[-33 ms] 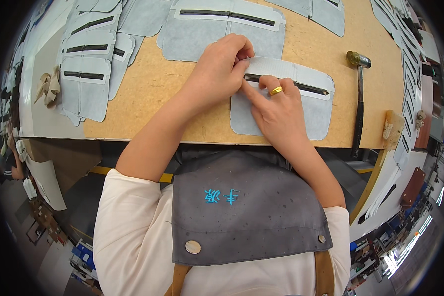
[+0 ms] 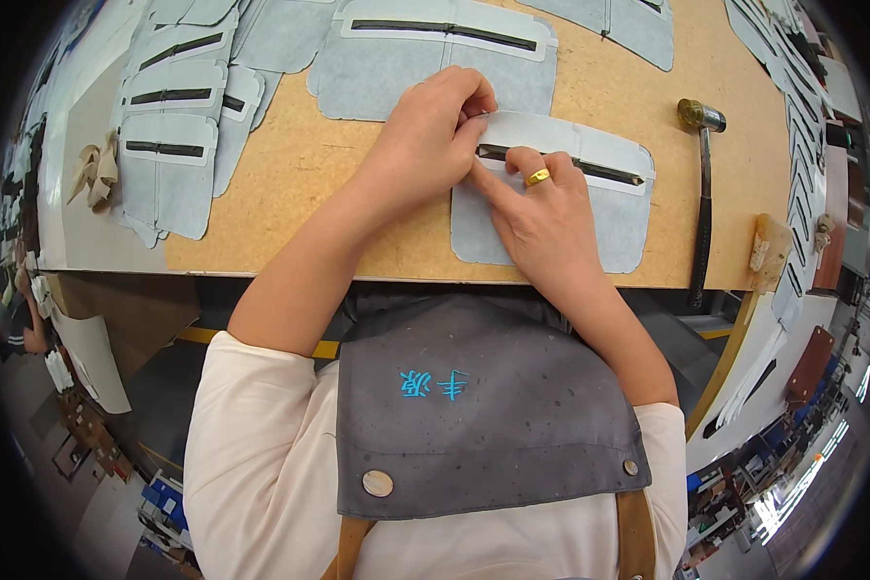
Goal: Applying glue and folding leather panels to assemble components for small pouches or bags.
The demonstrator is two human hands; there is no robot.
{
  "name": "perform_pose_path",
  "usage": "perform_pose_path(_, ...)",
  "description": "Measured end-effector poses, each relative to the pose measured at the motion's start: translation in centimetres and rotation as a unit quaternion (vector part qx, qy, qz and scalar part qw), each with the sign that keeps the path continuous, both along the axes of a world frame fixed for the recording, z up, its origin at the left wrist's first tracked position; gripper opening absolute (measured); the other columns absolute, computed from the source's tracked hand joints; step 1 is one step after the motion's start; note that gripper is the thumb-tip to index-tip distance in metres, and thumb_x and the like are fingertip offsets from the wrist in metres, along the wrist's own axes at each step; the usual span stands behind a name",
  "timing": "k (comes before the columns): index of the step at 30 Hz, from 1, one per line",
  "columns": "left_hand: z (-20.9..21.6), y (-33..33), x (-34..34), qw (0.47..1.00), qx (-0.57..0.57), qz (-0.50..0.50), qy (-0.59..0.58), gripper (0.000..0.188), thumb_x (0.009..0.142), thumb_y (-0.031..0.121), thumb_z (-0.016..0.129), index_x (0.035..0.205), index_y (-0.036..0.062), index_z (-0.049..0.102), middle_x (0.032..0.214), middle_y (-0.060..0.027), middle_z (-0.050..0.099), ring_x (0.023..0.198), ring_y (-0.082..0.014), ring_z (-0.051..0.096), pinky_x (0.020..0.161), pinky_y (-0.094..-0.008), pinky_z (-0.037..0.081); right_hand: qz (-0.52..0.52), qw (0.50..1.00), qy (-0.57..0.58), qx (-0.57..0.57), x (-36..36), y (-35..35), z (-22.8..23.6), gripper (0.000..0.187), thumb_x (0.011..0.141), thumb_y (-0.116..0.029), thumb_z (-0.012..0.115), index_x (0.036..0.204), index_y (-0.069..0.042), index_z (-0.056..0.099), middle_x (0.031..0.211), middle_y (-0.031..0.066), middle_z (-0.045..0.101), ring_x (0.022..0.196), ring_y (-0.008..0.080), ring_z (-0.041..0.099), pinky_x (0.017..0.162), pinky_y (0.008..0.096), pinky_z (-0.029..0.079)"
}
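Observation:
A light grey, soft-looking panel with a long dark zipper set in a white-bordered slot lies near the table's front edge. At its upper left corner my left hand is closed, thumb and fingers pinching the edge. Across the panel rests my right hand, wearing a gold-coloured ring. Its index finger stretches to the zipper's left end, close to the left hand. The other right fingers are bent over the zipper, and its thumb is hidden. Exactly what lies between the left fingertips cannot be made out.
Another zippered grey panel lies just beyond. Overlapping panels fill the left side beside a crumpled beige scrap. To the right lie a hammer with a black handle and a yellowish block at the table edge.

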State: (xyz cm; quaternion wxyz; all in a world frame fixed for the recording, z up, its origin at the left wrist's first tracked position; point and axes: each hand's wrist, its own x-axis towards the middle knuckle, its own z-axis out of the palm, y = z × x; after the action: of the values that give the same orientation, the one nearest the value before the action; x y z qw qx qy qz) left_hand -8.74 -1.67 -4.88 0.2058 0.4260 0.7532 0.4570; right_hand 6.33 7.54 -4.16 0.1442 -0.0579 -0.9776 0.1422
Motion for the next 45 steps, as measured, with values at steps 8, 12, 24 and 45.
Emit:
perform_pose_path(8, 0.5, 0.0, 0.0, 1.0, -0.008, -0.004, -0.02, 0.013, 0.082, 0.003, 0.059, 0.095, 0.0026, 0.057, 0.085, -0.0057, 0.06, 0.08, -0.0162, 0.057, 0.069, -0.028, 0.045, -0.004, 1.0, 0.008, 0.005, 0.3, 0.2, -0.4, 0.043, 0.072, -0.003, 0.062, 0.114, -0.014, 0.064, 0.101, 0.0047, 0.055, 0.087, 0.0228, 0.05, 0.076, 0.0348, 0.044)
perform_pose_path(12, 0.7, 0.0, -0.1, 0.999, -0.037, -0.004, -0.034, 0.014, 0.082, 0.003, 0.059, 0.097, 0.003, 0.058, 0.09, -0.0073, 0.06, 0.084, -0.0183, 0.057, 0.07, -0.0291, 0.046, 0.027, 0.996, 0.03, -0.084, 0.8, 1.4, -0.4, 0.035, 0.073, -0.004, 0.063, 0.108, -0.01, 0.064, 0.098, 0.0066, 0.056, 0.091, 0.0238, 0.052, 0.078, 0.0367, 0.045)
perform_pose_path(24, -1.3, 2.6, 8.0, 0.929, 0.069, -0.193, 0.309, 0.026, 0.082, 0.011, 0.064, 0.106, 0.0007, 0.059, 0.11, -0.0099, 0.055, 0.109, -0.0294, 0.053, 0.09, -0.0413, 0.041, -0.069, 0.978, -0.143, -0.134, 0.8, 12.0, 2.2, 0.016, 0.078, -0.015, 0.068, 0.09, -0.006, 0.065, 0.091, 0.0069, 0.06, 0.092, 0.0259, 0.053, 0.084, 0.0371, 0.041)
perform_pose_path(45, 0.0, 4.8, 5.4, 0.976, -0.06, -0.149, 0.15, 0.029, 0.082, 0.009, 0.065, 0.109, 0.0054, 0.056, 0.098, -0.0121, 0.056, 0.096, -0.0298, 0.055, 0.084, -0.0422, 0.038, -0.107, 0.972, 0.03, -0.208, 5.4, 8.5, 0.7, 0.022, 0.085, -0.002, 0.059, 0.107, -0.003, 0.058, 0.101, 0.0122, 0.061, 0.098, 0.0285, 0.057, 0.084, 0.0379, 0.047)
